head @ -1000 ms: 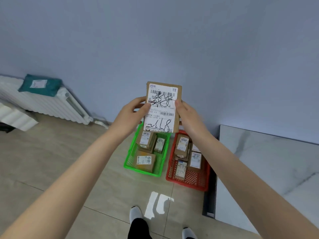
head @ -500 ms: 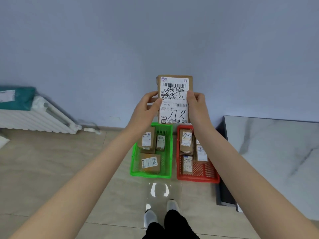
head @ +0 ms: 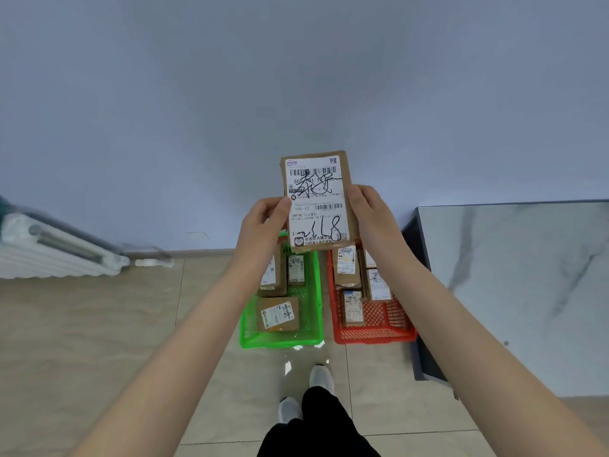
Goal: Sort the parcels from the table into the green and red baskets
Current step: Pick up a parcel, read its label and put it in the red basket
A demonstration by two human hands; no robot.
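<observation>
Parcel point(head: 316, 199) above far end of green basket point(head: 280, 342), label facing camera; left hand point(head: 263, 225) and right hand point(head: 372, 219) pinching its side edges. Since second ago, body squared to green basket; red basket point(head: 372, 336) just right of it. Basket choice seems still pending.

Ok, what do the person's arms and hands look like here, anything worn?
Both are bare: the left hand and right hand wear no gloves, rings or watch that shows, and the forearms have no sleeves up to the frame's edge. Lower down: black trousers and white shoes.
</observation>
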